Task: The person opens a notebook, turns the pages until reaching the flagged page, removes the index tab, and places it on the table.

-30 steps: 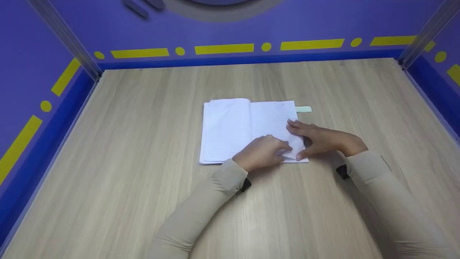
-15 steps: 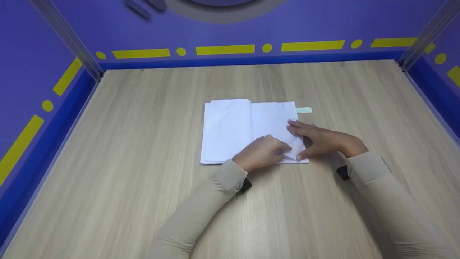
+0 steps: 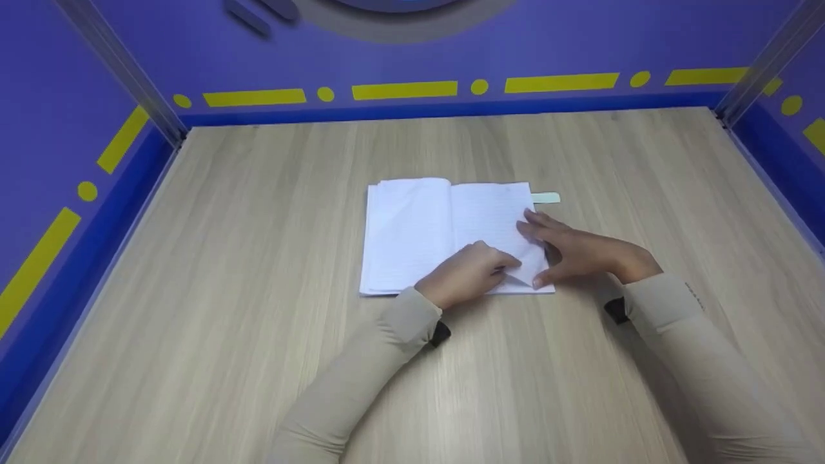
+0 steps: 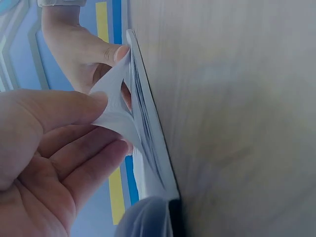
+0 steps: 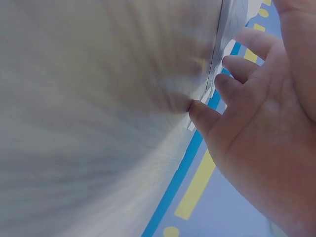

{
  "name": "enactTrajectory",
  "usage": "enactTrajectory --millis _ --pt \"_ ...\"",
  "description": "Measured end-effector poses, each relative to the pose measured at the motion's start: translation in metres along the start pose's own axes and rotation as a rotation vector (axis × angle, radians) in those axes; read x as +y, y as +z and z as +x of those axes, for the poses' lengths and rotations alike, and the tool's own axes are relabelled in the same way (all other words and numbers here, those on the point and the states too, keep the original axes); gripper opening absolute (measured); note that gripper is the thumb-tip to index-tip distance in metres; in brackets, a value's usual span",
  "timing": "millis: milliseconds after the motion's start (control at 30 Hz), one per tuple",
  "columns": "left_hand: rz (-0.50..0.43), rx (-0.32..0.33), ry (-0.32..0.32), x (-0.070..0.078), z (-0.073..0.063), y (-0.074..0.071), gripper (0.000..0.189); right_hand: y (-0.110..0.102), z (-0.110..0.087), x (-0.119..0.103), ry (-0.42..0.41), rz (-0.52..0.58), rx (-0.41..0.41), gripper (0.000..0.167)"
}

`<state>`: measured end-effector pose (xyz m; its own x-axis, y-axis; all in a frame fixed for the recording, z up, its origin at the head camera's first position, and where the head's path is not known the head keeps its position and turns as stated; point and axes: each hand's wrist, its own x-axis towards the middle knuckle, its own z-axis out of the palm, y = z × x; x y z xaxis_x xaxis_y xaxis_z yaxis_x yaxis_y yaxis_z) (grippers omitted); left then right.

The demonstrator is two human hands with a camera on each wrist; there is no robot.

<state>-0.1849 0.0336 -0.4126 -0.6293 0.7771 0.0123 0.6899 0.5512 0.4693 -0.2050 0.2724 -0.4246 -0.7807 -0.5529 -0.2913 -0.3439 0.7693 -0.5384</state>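
An open notebook (image 3: 406,235) with lined white pages lies on the wooden table. My left hand (image 3: 467,274) reaches over its lower edge and pinches a page (image 4: 111,106) between thumb and fingers; in the left wrist view that page is lifted and bent away from the stack below. At the notebook's right edge is my right hand (image 3: 573,251), fingers spread, its fingertips on the right-hand page and its thumb near the lower right corner. In the right wrist view the right hand (image 5: 261,113) has relaxed fingers, the little finger touching the table.
A pale green tab (image 3: 546,198) sticks out from the notebook's upper right side. The wooden table (image 3: 258,258) reaches back to blue-purple panels (image 3: 412,61) with yellow marks, which also stand at left and right.
The right hand's index finger has shifted slightly up and away along the page edge. The left hand keeps its pinch on the page, having moved very slightly left.
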Motion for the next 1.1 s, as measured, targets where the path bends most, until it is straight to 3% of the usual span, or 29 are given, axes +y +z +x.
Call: enactTrajectory --millis 200,533,733,867,1100 --pt "-0.053 0.033 -0.021 -0.002 -0.002 -0.001 0.031 -0.001 0.0 -0.001 0.035 0.012 0.01 0.12" --pt "-0.157 0.167 -0.021 -0.008 -0.006 -0.002 0.029 -0.003 0.0 -0.003 0.097 0.064 0.06 0.13" --pt "-0.252 0.264 -0.046 -0.01 -0.009 -0.006 0.034 -0.004 0.002 -0.002 0.066 0.083 0.094 0.132" --pt "-0.322 0.322 -0.109 -0.011 -0.012 -0.014 0.038 -0.005 0.003 -0.001 0.059 0.091 0.113 0.132" --pt "-0.458 0.485 -0.134 -0.017 -0.018 -0.029 0.035 -0.004 -0.001 -0.001 0.073 0.072 0.058 0.123"
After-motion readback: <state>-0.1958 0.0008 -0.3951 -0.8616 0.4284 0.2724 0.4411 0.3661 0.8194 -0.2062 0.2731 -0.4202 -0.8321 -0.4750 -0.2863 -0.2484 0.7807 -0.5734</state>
